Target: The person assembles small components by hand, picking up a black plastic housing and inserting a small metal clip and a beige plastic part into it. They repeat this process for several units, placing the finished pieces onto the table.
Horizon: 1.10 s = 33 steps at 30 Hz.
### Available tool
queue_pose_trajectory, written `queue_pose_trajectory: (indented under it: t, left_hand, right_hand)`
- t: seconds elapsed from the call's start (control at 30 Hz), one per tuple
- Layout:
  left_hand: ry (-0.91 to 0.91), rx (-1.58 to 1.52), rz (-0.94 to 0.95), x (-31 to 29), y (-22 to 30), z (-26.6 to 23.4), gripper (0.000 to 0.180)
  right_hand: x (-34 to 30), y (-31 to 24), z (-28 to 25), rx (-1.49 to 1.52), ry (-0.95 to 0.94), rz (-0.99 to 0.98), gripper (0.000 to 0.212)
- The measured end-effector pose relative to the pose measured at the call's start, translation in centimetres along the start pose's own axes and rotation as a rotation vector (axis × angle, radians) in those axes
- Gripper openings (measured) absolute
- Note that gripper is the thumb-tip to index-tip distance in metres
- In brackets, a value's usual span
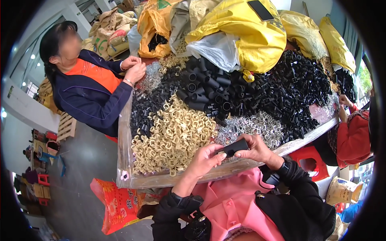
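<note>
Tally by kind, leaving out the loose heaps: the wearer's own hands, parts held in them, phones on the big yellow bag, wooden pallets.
Hands, left hand and right hand: 2
Black part, held between both: 1
Phone, on the big yellow bag: 1
Wooden pallet, at picture left: 1
Total: 5

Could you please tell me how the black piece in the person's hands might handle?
The black piece is probably stiff, as its edges look straight between the left hand and right hand. Its smooth-looking surface may make it somewhat slippery.
</note>
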<state>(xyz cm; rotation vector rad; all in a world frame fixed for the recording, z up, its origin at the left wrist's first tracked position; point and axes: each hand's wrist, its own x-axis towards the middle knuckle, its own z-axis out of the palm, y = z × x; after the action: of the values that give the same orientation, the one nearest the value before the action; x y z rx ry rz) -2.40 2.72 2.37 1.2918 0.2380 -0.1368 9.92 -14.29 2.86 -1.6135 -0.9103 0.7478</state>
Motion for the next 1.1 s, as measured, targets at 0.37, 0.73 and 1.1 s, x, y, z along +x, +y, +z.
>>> queue_pose_trajectory:
  t: [0.37,0.73,1.1]
  left_hand:
    - [0.027,-0.13,-0.027,0.1,-0.5,-0.7,0.025]
    - [0.112,-0.119,0.0,1.1,-1.1,0.6,0.028]
    - [0.182,-0.019,-0.05,1.9,-2.2,1.3,0.04]
  right_hand:
    - [-0.5,0.1,-1.4,0.397,0.045,0.225,0.031]
    - [-1.0,1.4,0.3,0.014,0.104,0.061,0.032]
    - [-0.8,2.6,1.2,0.31,0.101,0.244,0.026]
